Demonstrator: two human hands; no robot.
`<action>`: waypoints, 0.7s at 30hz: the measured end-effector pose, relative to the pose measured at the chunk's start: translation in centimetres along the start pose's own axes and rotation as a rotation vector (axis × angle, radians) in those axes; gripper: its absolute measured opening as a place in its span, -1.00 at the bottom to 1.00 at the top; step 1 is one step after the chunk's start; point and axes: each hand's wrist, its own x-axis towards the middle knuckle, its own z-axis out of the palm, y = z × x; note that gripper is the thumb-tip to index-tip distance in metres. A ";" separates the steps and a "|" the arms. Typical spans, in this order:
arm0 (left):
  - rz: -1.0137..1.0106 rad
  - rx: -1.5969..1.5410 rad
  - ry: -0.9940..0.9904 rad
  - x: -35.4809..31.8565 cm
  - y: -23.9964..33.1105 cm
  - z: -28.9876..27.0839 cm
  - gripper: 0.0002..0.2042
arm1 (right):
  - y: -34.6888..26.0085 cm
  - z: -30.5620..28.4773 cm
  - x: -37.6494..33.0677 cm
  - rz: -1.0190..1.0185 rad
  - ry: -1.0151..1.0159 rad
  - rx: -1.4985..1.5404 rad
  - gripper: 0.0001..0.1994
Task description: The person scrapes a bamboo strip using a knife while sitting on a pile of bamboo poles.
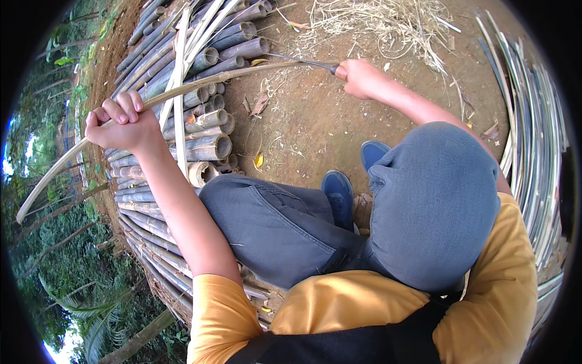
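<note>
A long, slightly bent bamboo strip [224, 76] runs from the far left edge across to the upper middle. My left hand [124, 124] is closed around it, with a length of it sticking out beyond my fist. At the far end my right hand [364, 79] grips the handle of a knife [312, 62]. Its thin dark blade points left and lies along the strip, close to or touching it; I cannot tell which. Most of the handle is hidden in my fist. Pale split bamboo strips [179, 79] cross under the held strip.
Stacked bamboo poles [209, 147] lie on my left, their cut ends facing me. Bamboo shavings [382, 24] are heaped on the dirt ahead. Long thin strips [533, 139] lie on the right. My bent knees [279, 224] and blue shoes [339, 197] are below. Green foliage [66, 261] borders the left.
</note>
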 end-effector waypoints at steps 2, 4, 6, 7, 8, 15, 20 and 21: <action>0.011 0.013 -0.008 -0.3 0.0 0.2 -0.63 | -0.9 -0.1 -1.4 -0.047 -0.045 0.020 -0.81; 0.010 0.036 0.012 -0.6 -0.3 0.6 -0.63 | -0.4 0.2 -1.7 -0.028 -0.064 0.021 -0.78; -0.008 0.026 0.038 -0.4 -0.4 1.1 -0.63 | 2.3 0.5 0.1 0.048 -0.047 -0.016 -0.77; -0.010 0.027 0.036 -0.4 -0.2 1.0 -0.64 | 3.4 0.7 1.2 0.092 -0.066 -0.079 -0.77; -0.014 0.024 0.033 -0.4 0.0 0.9 -0.64 | 4.4 0.6 1.7 0.098 -0.056 -0.098 -0.77; -0.016 0.020 0.010 -0.6 -0.3 0.9 -0.65 | 7.6 2.7 0.4 0.170 -0.050 -0.005 -0.76; -0.017 0.022 -0.010 0.0 -0.1 0.6 -0.66 | 10.5 1.8 1.9 0.266 -0.024 -0.069 -0.76; -0.012 0.023 -0.013 0.0 -0.1 0.5 -0.67 | 10.4 1.7 1.8 0.271 -0.037 -0.057 -0.74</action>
